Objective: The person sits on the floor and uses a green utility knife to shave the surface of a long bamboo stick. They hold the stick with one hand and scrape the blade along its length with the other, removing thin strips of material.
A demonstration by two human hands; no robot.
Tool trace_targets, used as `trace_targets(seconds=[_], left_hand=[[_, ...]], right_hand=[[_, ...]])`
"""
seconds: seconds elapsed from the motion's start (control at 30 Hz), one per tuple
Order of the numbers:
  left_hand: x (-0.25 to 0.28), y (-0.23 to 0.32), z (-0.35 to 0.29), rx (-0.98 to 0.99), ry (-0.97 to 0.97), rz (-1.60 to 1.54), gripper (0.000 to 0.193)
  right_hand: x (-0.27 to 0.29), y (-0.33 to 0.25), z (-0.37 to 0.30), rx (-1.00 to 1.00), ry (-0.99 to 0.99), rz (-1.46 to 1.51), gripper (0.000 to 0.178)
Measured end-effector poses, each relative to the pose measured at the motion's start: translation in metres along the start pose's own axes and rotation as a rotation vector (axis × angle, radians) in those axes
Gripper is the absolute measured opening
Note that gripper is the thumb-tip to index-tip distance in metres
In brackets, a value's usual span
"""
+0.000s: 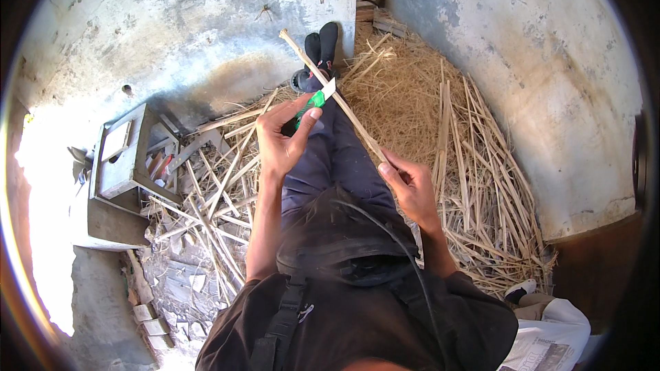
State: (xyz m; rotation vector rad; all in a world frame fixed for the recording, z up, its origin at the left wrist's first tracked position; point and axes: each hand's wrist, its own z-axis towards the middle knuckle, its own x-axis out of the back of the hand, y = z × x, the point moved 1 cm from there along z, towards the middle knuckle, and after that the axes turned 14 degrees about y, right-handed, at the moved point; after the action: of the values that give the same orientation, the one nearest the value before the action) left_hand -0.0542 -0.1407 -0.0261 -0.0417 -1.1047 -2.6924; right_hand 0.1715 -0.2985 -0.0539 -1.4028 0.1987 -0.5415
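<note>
My left hand (283,132) is closed round the handle of a green-handled knife (317,101). Its short bright blade touches or lies very close against a long, pale wooden stick (354,122); I cannot tell which. My right hand (414,185) grips the stick's near end between thumb and fingers. From there the stick slants up and to the left, over my outstretched legs, to a thicker far end beyond my left hand. Part of the knife handle is hidden by my fingers.
Many similar sticks (481,185) lie on the right beside a heap of straw-like shavings (392,89). More sticks (223,192) cross the littered floor on the left, near a wooden box-like frame (124,154). Worn walls (206,20) stand behind. Another person's pale clothing (550,336) shows lower right.
</note>
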Motion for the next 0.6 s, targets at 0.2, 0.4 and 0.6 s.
trace_targets(seconds=[0.2, 0.4, 0.6], left_hand=[[0.0, 0.015, 0.005, -0.028, -0.015, 0.115, 0.03], [-0.003, 0.008, 0.01, -0.128, 0.085, 0.164, 0.027], [0.002, 0.011, 0.018, -0.095, 0.086, 0.228, 0.026]], right_hand=[[0.001, 0.0, 0.002, 0.277, 0.094, -0.162, 0.041], [0.003, -0.012, 0.0, 0.353, 0.143, -0.186, 0.04], [0.009, -0.014, -0.007, 0.323, 0.117, -0.241, 0.039]])
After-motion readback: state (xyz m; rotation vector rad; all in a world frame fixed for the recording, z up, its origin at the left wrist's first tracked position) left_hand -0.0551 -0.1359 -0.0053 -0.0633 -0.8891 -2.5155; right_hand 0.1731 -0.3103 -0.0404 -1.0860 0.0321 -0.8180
